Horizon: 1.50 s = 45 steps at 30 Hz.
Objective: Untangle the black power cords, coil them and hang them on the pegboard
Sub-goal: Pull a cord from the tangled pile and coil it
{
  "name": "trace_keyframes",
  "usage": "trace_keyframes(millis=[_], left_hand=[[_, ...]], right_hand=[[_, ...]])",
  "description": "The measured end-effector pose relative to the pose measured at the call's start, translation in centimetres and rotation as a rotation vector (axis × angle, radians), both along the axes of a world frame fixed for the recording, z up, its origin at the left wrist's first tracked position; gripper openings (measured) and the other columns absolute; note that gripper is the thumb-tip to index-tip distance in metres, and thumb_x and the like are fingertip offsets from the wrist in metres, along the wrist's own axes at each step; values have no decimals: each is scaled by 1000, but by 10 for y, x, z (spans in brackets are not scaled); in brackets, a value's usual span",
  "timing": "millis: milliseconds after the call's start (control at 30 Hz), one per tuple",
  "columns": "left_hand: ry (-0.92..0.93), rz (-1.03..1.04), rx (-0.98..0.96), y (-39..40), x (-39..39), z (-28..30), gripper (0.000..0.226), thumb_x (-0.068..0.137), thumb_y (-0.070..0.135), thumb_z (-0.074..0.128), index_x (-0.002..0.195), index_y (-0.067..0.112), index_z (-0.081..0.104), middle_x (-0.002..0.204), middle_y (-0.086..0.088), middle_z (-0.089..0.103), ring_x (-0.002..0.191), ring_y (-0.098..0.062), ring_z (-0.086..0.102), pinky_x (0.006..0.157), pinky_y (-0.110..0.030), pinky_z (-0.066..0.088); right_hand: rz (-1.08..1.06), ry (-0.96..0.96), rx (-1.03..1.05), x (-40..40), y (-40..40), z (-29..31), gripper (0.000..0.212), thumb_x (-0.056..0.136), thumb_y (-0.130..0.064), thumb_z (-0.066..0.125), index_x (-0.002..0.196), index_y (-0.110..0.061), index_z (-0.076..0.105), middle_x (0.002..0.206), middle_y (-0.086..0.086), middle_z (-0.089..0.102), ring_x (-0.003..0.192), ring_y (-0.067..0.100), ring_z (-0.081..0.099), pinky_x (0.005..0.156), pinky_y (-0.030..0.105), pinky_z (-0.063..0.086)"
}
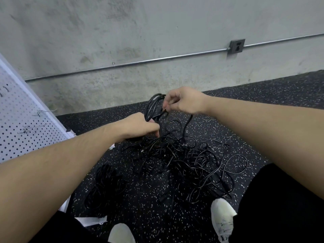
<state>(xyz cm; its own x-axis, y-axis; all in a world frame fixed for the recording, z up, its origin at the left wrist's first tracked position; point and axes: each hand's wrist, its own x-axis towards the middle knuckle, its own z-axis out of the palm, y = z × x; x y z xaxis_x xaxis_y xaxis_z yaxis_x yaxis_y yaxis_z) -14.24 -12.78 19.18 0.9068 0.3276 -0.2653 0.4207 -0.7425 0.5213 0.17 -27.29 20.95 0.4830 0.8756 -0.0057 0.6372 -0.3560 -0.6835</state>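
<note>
A tangled heap of black power cords [185, 162] lies on the speckled black floor in front of me. Above it I hold a small coil of black cord [154, 107]. My left hand [140, 126] grips the lower part of the coil. My right hand [184, 100] pinches the cord at the coil's upper right, and a strand hangs from it down into the heap. A second dark bundle of cord [105, 186] lies on the floor at the lower left. The white pegboard [21, 123] with metal hooks [46, 111] stands at the left.
A concrete wall [122, 41] rises just behind the cords, with a metal conduit and an outlet box [235, 46]. My white shoes [222, 218] and black trousers are at the bottom edge. The pegboard's white base feet [91, 220] lie on the floor at the lower left.
</note>
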Motion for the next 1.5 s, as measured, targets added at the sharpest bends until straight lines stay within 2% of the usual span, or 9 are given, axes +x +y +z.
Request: trace_keyframes(millis=[100,267,400,567,733,833,1033,1300,1500], left_hand=[[-13,-21,-74,1,-7,4,27,97,31,58,85,27,82,52,23,58,60,-3,50,53,-21,36],[-72,-5,-245,2,-10,4,36,105,23,47,89,23,80,58,20,61,56,3,55,60,-24,38],[-138,81,-501,0,-5,2,33,93,34,54,75,24,79,89,-8,60,59,-15,38,56,-30,35],[-239,140,-792,-5,-3,9,35,100,17,41,72,11,62,95,1,76,49,-9,34,45,-23,35],[-282,182,-815,2,-3,7,30,97,15,41,69,13,53,100,-1,77,47,-8,32,43,-21,33],[-305,184,-831,0,-1,7,33,97,15,41,65,15,50,102,0,76,48,-9,32,43,-21,31],[-329,162,-959,-2,1,9,33,101,18,43,69,16,52,94,1,71,50,-8,32,43,-19,32],[-339,367,-359,16,-5,3,22,84,40,66,70,24,71,86,-4,57,73,-20,48,63,-32,34],[-251,298,-54,15,3,-3,42,107,32,43,74,15,63,60,1,46,59,-19,45,59,-32,31]], right_hand=[[-66,-97,4,8,-3,-3,17,98,-5,61,103,-17,72,103,0,74,86,7,69,62,8,49],[-80,-174,-42,13,-14,-6,20,102,-9,56,111,-17,72,105,-2,70,50,-16,53,46,1,35],[-7,-484,-205,11,-12,-12,33,101,-18,52,118,-40,71,149,-7,49,135,19,43,117,43,32],[-85,-610,-40,10,-13,-7,33,89,-22,57,111,-41,72,165,-4,26,153,24,11,123,58,0],[-135,-895,195,7,-15,-2,22,88,-23,53,87,-21,76,116,3,62,111,29,55,98,47,41],[-72,-450,49,-7,-11,3,25,96,-20,50,108,-20,73,92,-7,63,73,6,55,63,24,42],[144,-56,-268,-5,-9,-13,28,100,-30,60,126,-21,56,93,-9,59,61,-3,48,57,10,38],[17,43,-26,12,-25,-20,19,102,-45,55,115,-32,59,74,-1,74,47,9,43,48,21,37],[56,-85,-115,11,-26,-17,35,107,-49,37,123,-31,62,85,-6,76,76,11,71,88,31,53]])
